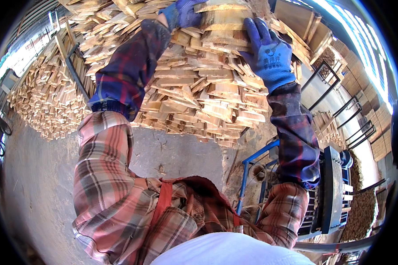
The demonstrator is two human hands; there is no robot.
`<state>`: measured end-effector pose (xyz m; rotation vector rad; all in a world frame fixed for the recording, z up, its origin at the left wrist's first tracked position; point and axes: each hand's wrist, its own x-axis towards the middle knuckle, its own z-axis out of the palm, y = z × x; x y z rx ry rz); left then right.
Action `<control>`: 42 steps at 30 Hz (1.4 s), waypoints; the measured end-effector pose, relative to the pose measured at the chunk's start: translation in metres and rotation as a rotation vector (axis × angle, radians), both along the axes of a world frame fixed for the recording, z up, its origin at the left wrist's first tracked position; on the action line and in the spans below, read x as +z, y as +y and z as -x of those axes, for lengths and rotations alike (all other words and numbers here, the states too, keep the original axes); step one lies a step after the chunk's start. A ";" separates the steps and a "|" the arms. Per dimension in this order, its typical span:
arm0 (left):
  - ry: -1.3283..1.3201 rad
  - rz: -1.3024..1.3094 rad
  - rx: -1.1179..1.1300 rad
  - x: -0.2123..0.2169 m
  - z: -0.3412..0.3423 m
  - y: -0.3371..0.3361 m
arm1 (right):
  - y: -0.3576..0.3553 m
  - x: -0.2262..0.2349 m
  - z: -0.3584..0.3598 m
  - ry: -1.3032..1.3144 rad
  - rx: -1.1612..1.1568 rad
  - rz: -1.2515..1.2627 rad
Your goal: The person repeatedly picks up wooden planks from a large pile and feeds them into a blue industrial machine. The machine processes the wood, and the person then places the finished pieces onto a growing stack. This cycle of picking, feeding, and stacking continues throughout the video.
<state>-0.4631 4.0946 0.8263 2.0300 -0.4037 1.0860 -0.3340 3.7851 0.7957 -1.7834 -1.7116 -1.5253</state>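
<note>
Several short, rough wooden boards lie stacked flat between my hands, on top of a big heap of wood pieces. Gloved in blue and purple, my left hand is closed against the boards' left end; the picture's upper edge cuts it off in part. My right hand, in a matching glove, presses on their right end, fingers pointing up along it and thumb lower at the side. Both arms reach far forward, in dark plaid sleeve covers over a pink plaid shirt.
Another heap of wood pieces stands at the left beside a dark metal bar. At the right are a blue metal frame and a machine with a dark panel. Black metal racks stand farther off. Grey concrete floor lies below.
</note>
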 end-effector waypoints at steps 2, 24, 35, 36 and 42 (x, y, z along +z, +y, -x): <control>0.345 0.843 -0.401 -0.013 -0.007 -0.011 | -0.005 -0.014 -0.005 -0.055 -0.024 -0.006; 0.624 0.703 -0.096 -0.288 0.037 -0.214 | -0.023 -0.402 -0.088 2.320 1.557 -0.440; 0.984 0.487 -0.254 -0.368 -0.142 -0.430 | -0.288 -0.457 -0.167 2.166 1.232 -1.379; 0.952 0.173 -0.224 -0.386 -0.171 -0.447 | -0.322 -0.467 -0.197 2.161 1.270 -1.394; 1.002 0.280 -0.522 -0.433 -0.319 -0.542 | -0.474 -0.527 -0.307 1.980 1.334 -1.452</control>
